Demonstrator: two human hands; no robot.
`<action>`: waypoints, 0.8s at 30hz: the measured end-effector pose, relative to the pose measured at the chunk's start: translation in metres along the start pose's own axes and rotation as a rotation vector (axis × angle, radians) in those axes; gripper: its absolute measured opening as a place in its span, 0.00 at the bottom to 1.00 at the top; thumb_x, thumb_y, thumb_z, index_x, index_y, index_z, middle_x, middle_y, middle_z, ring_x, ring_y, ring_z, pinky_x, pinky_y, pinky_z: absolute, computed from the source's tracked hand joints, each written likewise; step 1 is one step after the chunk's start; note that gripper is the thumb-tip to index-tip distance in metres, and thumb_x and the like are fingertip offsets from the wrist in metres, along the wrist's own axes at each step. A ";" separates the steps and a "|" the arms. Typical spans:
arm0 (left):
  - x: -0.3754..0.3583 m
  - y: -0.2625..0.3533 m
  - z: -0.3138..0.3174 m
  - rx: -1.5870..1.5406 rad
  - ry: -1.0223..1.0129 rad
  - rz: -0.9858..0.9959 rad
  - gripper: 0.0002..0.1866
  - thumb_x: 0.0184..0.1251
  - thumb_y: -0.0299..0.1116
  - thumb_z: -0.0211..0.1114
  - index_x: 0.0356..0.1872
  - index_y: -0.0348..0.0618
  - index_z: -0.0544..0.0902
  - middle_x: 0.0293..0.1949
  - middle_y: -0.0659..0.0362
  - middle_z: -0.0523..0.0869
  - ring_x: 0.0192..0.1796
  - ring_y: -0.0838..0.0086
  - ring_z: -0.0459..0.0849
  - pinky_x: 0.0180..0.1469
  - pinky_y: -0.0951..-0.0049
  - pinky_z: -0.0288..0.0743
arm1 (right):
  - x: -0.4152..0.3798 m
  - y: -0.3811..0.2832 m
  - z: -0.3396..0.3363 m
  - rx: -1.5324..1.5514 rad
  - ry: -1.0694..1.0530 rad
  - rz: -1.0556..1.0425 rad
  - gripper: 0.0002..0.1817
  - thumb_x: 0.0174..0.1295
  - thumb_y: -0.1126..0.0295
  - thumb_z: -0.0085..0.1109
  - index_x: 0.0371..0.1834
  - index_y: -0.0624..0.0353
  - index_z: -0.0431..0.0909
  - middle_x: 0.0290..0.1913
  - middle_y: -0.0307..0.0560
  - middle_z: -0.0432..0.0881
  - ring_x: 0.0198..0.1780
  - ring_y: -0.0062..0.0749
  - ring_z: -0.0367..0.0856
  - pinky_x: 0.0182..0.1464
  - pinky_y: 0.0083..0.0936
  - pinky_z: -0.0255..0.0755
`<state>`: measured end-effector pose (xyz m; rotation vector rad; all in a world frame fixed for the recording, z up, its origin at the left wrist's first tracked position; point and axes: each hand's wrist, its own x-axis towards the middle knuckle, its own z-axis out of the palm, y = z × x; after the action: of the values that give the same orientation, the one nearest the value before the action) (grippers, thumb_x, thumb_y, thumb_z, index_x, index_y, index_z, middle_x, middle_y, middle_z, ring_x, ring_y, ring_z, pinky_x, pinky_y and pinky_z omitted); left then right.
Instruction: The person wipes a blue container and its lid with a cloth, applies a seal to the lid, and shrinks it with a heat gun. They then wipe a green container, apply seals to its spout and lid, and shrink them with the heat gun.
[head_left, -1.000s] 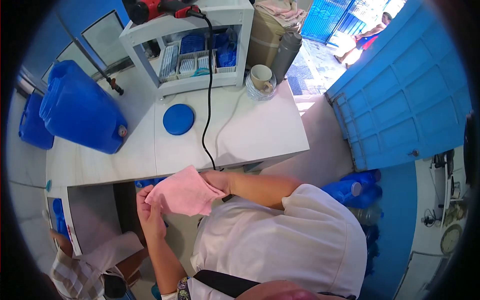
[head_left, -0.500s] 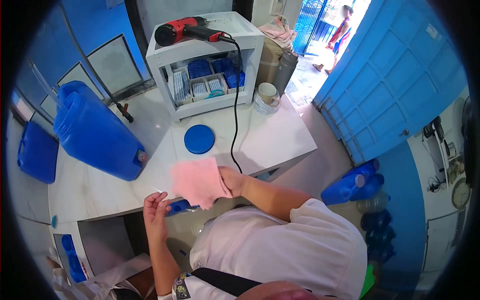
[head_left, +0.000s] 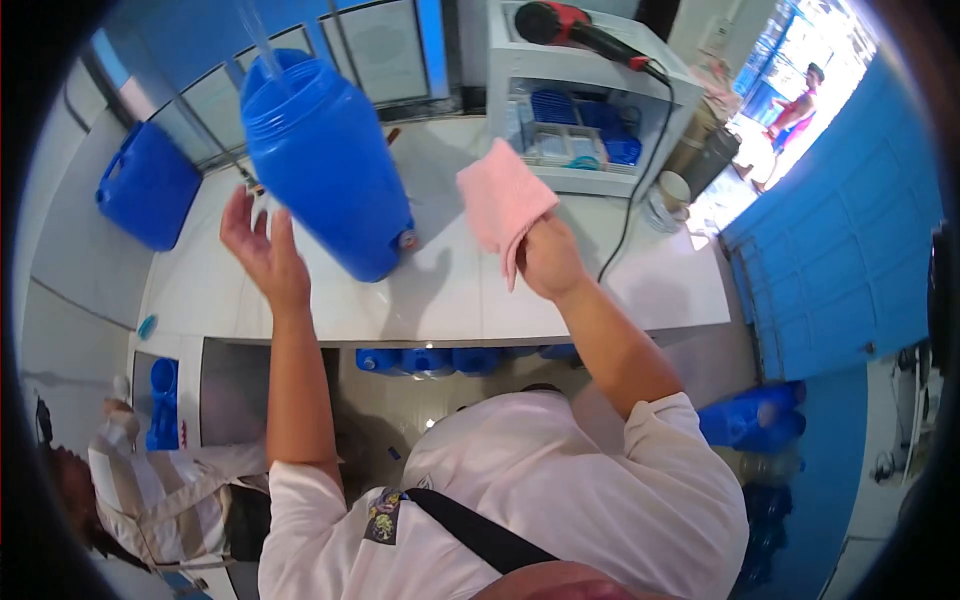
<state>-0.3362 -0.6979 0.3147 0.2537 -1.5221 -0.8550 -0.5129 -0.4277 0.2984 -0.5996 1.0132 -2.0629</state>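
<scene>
Now: left hand (head_left: 262, 252) open, fingers spread, beside big blue jug (head_left: 325, 165) on white counter (head_left: 440, 295), contact unclear. Right hand (head_left: 545, 262) clenched on pink cloth (head_left: 503, 197), raised over counter. Risk: jug tipping if nudged; cloth snagging black cord (head_left: 625, 215).

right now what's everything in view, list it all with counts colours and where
big jug: 1, blue, on the white counter, by the left hand
flat jug: 1, blue, far left of the counter
cloth: 1, pink, gripped in the right hand
shelf unit: 1, white, back of the counter
heat gun: 1, red and black, on top of the shelf unit
cup: 1, cream, right of the shelf unit
door: 1, blue, right
other person: 1, lower left
hands: left hand open, reaching toward the big jug; right hand shut on the cloth
</scene>
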 end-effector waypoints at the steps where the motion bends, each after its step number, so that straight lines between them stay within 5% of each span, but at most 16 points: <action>1: 0.016 -0.009 0.001 0.035 -0.010 0.039 0.35 0.74 0.33 0.63 0.77 0.42 0.57 0.75 0.52 0.65 0.77 0.60 0.62 0.76 0.57 0.55 | 0.013 0.003 0.003 0.007 -0.016 0.013 0.17 0.76 0.72 0.42 0.64 0.56 0.73 0.35 0.40 0.83 0.20 0.21 0.73 0.23 0.21 0.70; 3: 0.042 -0.021 0.012 0.073 -0.010 0.078 0.37 0.74 0.36 0.64 0.78 0.41 0.56 0.75 0.51 0.65 0.77 0.60 0.63 0.76 0.58 0.56 | 0.040 0.009 0.005 -0.269 -0.062 0.021 0.23 0.75 0.72 0.43 0.72 0.59 0.64 0.46 0.45 0.83 0.35 0.27 0.82 0.40 0.25 0.80; 4: 0.046 -0.024 0.016 0.095 -0.021 0.115 0.40 0.74 0.39 0.66 0.79 0.40 0.54 0.75 0.51 0.66 0.77 0.61 0.64 0.76 0.58 0.56 | 0.052 0.020 0.010 -0.265 -0.073 0.031 0.23 0.75 0.72 0.43 0.72 0.59 0.64 0.46 0.45 0.83 0.35 0.27 0.82 0.40 0.25 0.80; 6: 0.042 -0.033 0.028 0.085 -0.043 0.097 0.45 0.71 0.45 0.69 0.79 0.38 0.53 0.75 0.48 0.65 0.76 0.59 0.64 0.77 0.59 0.57 | 0.081 0.048 0.033 -0.403 -0.087 -0.222 0.27 0.77 0.70 0.44 0.77 0.59 0.57 0.60 0.52 0.76 0.56 0.35 0.80 0.63 0.33 0.74; 7: 0.039 -0.039 0.034 0.064 -0.067 0.077 0.50 0.68 0.51 0.72 0.80 0.35 0.53 0.75 0.45 0.64 0.76 0.58 0.65 0.77 0.59 0.57 | 0.092 0.049 0.051 -0.400 -0.097 -0.216 0.27 0.77 0.70 0.44 0.77 0.59 0.57 0.60 0.52 0.76 0.56 0.35 0.80 0.63 0.33 0.74; 9: 0.034 -0.051 0.039 0.044 -0.021 0.089 0.52 0.67 0.54 0.72 0.80 0.35 0.53 0.75 0.45 0.65 0.75 0.58 0.67 0.76 0.60 0.59 | 0.111 0.048 0.084 -0.699 -0.179 -0.686 0.30 0.76 0.67 0.46 0.79 0.57 0.54 0.71 0.56 0.66 0.72 0.40 0.67 0.76 0.36 0.59; 10: 0.034 -0.054 0.041 0.013 0.017 0.100 0.54 0.66 0.57 0.72 0.80 0.35 0.53 0.75 0.46 0.65 0.74 0.58 0.69 0.75 0.60 0.62 | 0.123 0.048 0.099 -0.688 -0.183 -0.679 0.30 0.76 0.67 0.46 0.79 0.57 0.54 0.71 0.56 0.66 0.72 0.40 0.67 0.76 0.36 0.59; 12: 0.034 -0.055 0.040 0.022 0.010 0.090 0.54 0.66 0.58 0.72 0.80 0.35 0.53 0.76 0.46 0.65 0.74 0.59 0.69 0.75 0.61 0.62 | 0.155 0.044 0.120 -0.992 0.042 -1.020 0.25 0.78 0.64 0.44 0.76 0.56 0.63 0.66 0.55 0.73 0.68 0.40 0.73 0.72 0.32 0.64; 13: 0.034 -0.055 0.039 0.018 0.010 0.083 0.55 0.66 0.58 0.72 0.80 0.35 0.52 0.76 0.46 0.64 0.74 0.59 0.69 0.75 0.61 0.62 | 0.180 0.034 0.121 -0.984 0.031 -1.009 0.25 0.78 0.64 0.44 0.76 0.56 0.63 0.66 0.55 0.73 0.68 0.40 0.73 0.72 0.32 0.64; 15: 0.034 -0.054 0.040 0.024 0.015 0.072 0.55 0.66 0.60 0.71 0.80 0.35 0.52 0.76 0.46 0.65 0.74 0.60 0.69 0.75 0.62 0.63 | 0.232 0.008 0.120 -0.834 -0.353 -0.455 0.23 0.79 0.62 0.43 0.74 0.50 0.70 0.60 0.44 0.82 0.58 0.27 0.82 0.65 0.25 0.72; 18: 0.033 -0.053 0.040 0.016 0.015 0.076 0.56 0.65 0.61 0.71 0.80 0.36 0.51 0.75 0.46 0.66 0.73 0.60 0.70 0.74 0.62 0.64 | 0.249 -0.011 0.126 -0.392 -0.487 -0.139 0.25 0.80 0.54 0.40 0.71 0.51 0.75 0.58 0.43 0.84 0.58 0.27 0.82 0.64 0.24 0.73; 19: 0.034 -0.053 0.043 0.009 0.019 0.095 0.56 0.65 0.62 0.71 0.80 0.36 0.50 0.74 0.46 0.66 0.73 0.60 0.71 0.74 0.63 0.65 | 0.262 0.000 0.122 -0.377 -0.519 -0.174 0.31 0.81 0.48 0.34 0.75 0.54 0.70 0.69 0.50 0.77 0.66 0.38 0.77 0.70 0.31 0.69; 22: 0.033 -0.049 0.044 -0.028 0.014 0.068 0.57 0.65 0.63 0.70 0.80 0.37 0.50 0.74 0.46 0.67 0.72 0.60 0.72 0.73 0.62 0.67 | 0.261 0.030 0.099 -0.189 -0.544 -0.209 0.35 0.80 0.42 0.35 0.79 0.53 0.63 0.71 0.53 0.74 0.69 0.38 0.74 0.72 0.31 0.67; 24: 0.032 -0.049 0.044 -0.010 0.010 0.061 0.57 0.65 0.65 0.70 0.80 0.37 0.50 0.74 0.45 0.67 0.71 0.60 0.73 0.72 0.62 0.68 | 0.242 0.053 0.077 -0.316 -0.233 0.205 0.40 0.78 0.36 0.32 0.83 0.52 0.55 0.74 0.55 0.70 0.74 0.38 0.68 0.75 0.31 0.62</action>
<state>-0.3984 -0.7364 0.3113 0.2025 -1.5086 -0.8118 -0.5869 -0.6761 0.3191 -0.8379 1.2150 -1.6247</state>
